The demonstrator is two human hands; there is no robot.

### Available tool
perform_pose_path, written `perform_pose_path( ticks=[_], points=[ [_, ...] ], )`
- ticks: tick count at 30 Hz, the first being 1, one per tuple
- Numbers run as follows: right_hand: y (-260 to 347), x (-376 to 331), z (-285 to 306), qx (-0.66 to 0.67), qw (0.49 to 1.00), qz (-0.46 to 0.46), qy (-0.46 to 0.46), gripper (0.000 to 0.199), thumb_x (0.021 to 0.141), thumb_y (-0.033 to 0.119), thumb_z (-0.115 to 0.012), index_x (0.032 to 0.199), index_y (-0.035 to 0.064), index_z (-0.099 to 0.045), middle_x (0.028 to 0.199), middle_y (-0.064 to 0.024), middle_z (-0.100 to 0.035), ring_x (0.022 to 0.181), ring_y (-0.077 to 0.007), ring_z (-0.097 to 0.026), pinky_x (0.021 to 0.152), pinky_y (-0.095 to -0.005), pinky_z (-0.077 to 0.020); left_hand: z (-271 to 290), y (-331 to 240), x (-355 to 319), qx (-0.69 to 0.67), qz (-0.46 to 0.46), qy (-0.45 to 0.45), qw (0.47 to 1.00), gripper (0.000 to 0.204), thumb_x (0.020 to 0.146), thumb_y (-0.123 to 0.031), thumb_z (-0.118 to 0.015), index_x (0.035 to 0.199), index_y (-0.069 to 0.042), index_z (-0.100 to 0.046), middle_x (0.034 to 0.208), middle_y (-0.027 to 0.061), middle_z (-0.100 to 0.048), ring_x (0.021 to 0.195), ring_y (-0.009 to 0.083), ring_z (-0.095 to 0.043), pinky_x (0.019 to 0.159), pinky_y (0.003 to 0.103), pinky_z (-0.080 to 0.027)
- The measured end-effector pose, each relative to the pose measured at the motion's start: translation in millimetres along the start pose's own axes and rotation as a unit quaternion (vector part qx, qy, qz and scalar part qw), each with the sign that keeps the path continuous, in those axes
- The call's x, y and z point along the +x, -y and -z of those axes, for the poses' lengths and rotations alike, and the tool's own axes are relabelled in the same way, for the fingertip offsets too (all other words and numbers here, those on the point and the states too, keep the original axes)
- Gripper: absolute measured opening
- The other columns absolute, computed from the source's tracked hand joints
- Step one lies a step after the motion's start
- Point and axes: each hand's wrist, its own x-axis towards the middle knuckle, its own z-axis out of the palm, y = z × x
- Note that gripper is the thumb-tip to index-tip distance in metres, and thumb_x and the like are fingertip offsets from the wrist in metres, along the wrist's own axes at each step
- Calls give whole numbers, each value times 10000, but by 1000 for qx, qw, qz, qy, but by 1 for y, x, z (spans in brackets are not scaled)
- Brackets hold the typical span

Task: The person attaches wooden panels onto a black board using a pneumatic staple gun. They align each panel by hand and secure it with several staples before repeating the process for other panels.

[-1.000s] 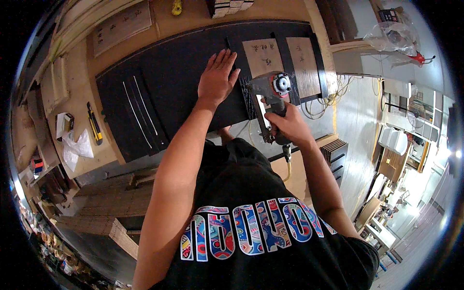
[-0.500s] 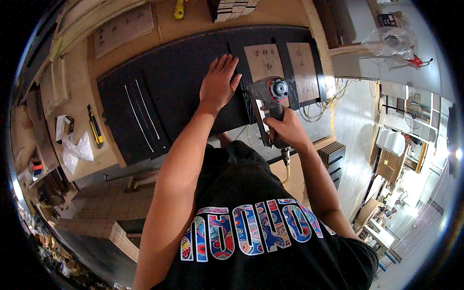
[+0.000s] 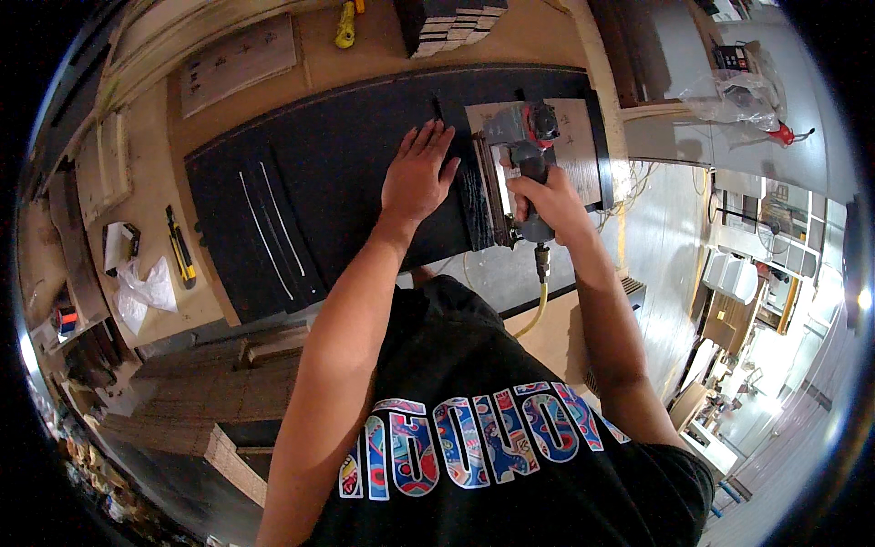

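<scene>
1. Left hand (image 3: 417, 182): open, palm down on the black panel (image 3: 337, 164), fingers together and thumb spread. Judged to be steadying the panel, set aside from the tool.
2. Right hand (image 3: 550, 201): closed round the handle of a pneumatic nailer (image 3: 529, 137). Its magazine lay along a dark strip (image 3: 478, 205), just right of the left hand; whether the nose touched anything could not be told.
3. Yellow air hose (image 3: 543, 305): fitted below the right hand and curving toward the body, a run that appeared to keep it off the work.
4. Wood-toned sheet (image 3: 574, 150): beyond and right of the right hand, framed by dark strips.
5. Edges: the panel's near edge crossed beneath the left wrist; its far edge stood beyond the left fingertips, with brown worktop (image 3: 319, 59) behind.
6. Room: plain black surface ran from the left hand leftward to thin white strips (image 3: 265, 235). Floor (image 3: 670, 219) showed right of the right forearm, judged adequate elbow room.
7. Utility knife (image 3: 180, 248): well left of both hands, off the panel.
</scene>
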Motion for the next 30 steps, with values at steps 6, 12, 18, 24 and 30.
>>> perform_pose_path(
  ticks=[6, 12, 18, 24, 30],
  points=[
    [0, 2, -3, 39, 999, 4, 13, 301, 930, 114, -680, 1202, -16, -679, 665, -37, -614, 569, -134, -601, 565, -317, -508, 1, -2, 1, 2, 7, 2, 1000, 494, 1023, -304, -651, 1460, -80, -593, 1509, 136, -614, 1458, 288, -524, 1249, 457, -362],
    [1, -2, -7, 52, 999, -2, 10, 303, 907, 69, -693, 1200, -8, -671, 671, -26, -599, 568, -125, -584, 561, -301, -509, 1, -1, 0, 6, 4, 4, 1000, 491, 1027, -302, -648, 1459, -75, -594, 1510, 137, -612, 1463, 288, -519, 1255, 454, -355],
    [-4, -1, -5, 40, 999, 9, 16, 312, 897, 73, -683, 1199, -6, -664, 673, -28, -592, 567, -133, -583, 558, -316, -505, 1, 0, 0, 1, -10, 0, 1000, 517, 1029, -309, -659, 1467, -46, -577, 1507, 177, -602, 1434, 330, -539, 1238, 471, -376],
    [2, -8, -8, 9, 1000, 0, -1, 161, 896, 91, -683, 998, -33, -692, 652, -53, -623, 560, -148, -613, 563, -318, -509, 1, -1, 0, -15, 33, 6, 999, 653, 1009, -330, -686, 1522, 16, -478, 1543, 213, -555, 1428, 333, -543, 1240, 440, -380],
    [6, -8, -14, 8, 1000, 19, 23, 169, 900, 102, -685, 991, -40, -692, 636, -54, -628, 557, -155, -630, 556, -323, -518, -3, 0, -1, -25, 15, -17, 999, 726, 989, -322, -707, 1544, 50, -422, 1591, 213, -502, 1440, 308, -534, 1253, 420, -366]
  ],
)
